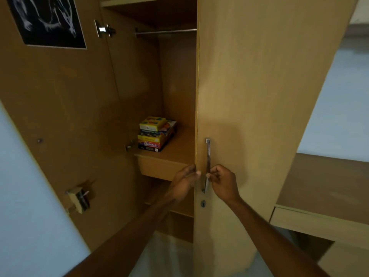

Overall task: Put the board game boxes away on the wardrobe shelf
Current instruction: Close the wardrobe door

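A stack of several colourful board game boxes stands on the wooden wardrobe shelf, towards its left side. The right wardrobe door hangs partly across the opening. My left hand grips that door's left edge, thumb on the front face. My right hand is curled around the lower part of the metal door handle. Neither hand holds a box.
The left wardrobe door stands wide open, with a black poster and a latch on its inner face. A hanging rail crosses above the shelf. A wooden desk lies to the right. A keyhole sits below the handle.
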